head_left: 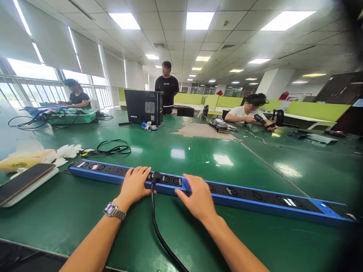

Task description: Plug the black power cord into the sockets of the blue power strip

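A long blue and black power strip [246,197] lies across the green table, its sockets facing up. My left hand [135,184] grips it left of the middle, fingers over the top and thumb at the front side. To the right, my right hand [198,194] holds the strip the same way, with its thumb along the front edge. Between the two hands a black plug [155,176] sits at a socket beside my left fingers. Its thick black power cord [159,230] runs down towards me. The far fingertips are partly hidden.
A phone [27,181] and wrapped food [27,158] lie at the left. Behind the strip is a coiled black cable [109,148]. Farther back stand a green basket [73,118] and a computer case [143,107]. Several people are around the table; one holds a power drill [259,119].
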### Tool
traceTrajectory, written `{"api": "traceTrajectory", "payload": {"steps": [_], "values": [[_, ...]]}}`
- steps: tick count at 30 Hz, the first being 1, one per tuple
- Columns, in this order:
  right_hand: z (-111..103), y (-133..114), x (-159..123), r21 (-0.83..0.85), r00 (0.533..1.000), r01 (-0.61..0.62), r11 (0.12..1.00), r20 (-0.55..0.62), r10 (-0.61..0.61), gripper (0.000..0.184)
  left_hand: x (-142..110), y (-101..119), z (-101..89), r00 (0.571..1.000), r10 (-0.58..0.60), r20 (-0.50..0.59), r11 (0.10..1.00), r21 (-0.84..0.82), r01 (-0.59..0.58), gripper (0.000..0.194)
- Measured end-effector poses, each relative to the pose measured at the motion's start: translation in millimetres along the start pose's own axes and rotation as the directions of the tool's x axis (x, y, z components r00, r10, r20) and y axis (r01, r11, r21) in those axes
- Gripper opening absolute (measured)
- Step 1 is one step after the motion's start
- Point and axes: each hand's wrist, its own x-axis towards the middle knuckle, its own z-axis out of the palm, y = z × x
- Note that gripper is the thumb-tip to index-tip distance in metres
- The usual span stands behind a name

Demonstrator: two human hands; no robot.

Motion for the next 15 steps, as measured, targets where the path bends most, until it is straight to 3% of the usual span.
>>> {"api": "traceTrajectory", "payload": {"steps": [4, 8, 12, 15], "values": [[32.8, -54.3, 31.2, 0.081, 0.992, 0.082, 0.993, 0.089, -0.089, 0.053, -0.9, 0.3, 1.2, 1.000, 0.003, -0.025, 1.000, 0.005, -0.003, 0.063], [52.7, -76.4, 45.5, 0.147, 0.988, 0.105, 0.984, 0.095, -0.120, 0.030, -1.0, 0.4, 1.2, 0.999, -0.008, -0.039, 1.000, -0.002, 0.008, 0.057], [33.0, -77.4, 55.1, 0.312, 0.984, 0.024, 0.950, -0.173, 0.032, 0.030, 0.5, 0.1, 0.7, 1.000, -0.003, -0.011, 1.000, 0.000, 0.003, 0.062], [1.5, -57.1, 55.9, 0.310, 0.959, 0.064, 0.949, -0.283, 0.027, 0.034, 1.1, -0.5, 1.1, 1.000, -0.003, -0.006, 1.000, -0.010, 0.003, 0.068]]}}
